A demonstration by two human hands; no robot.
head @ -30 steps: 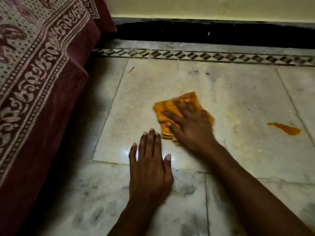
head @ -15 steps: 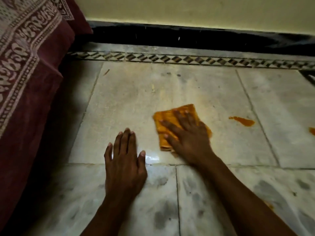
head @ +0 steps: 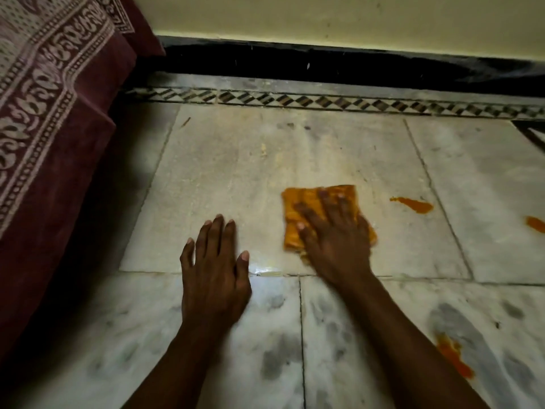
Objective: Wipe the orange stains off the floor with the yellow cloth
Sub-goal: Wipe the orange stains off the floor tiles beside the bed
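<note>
A person kneeling on a marble floor [head: 241, 160] presses a folded yellow cloth [head: 298, 211] flat under the right hand [head: 336, 240], fingers spread and straight across the fabric. The left hand [head: 215, 273] lies palm-down on the bare stone just to the left, fingers loosely spread, holding nothing and seemingly propping the body.

The cloth, already deeply tinted orange, sits mid-tile. Three orange stains remain visible: a streak [head: 413, 204] near the cloth on its right, a blob [head: 535, 223] farther right at the frame's edge, and a reddish smear [head: 454, 360] on the near tile beside the right forearm. A maroon patterned bedspread [head: 50, 119] hangs at the left; a diamond-pattern border strip [head: 295, 99] runs along the far side below the dark skirting.

The job looks only partly done. For the nearest streak, the sound approach would be to slide the cloth rightward with the palm kept flat and weight even, so the fabric gathers the stain rather than smearing it over the tile joint. Since the cloth appears saturated, turning it to a cleaner face first may avoid leaving a film. The near smear calls for pulling the cloth back toward the body, keeping the forearm out of it.
</note>
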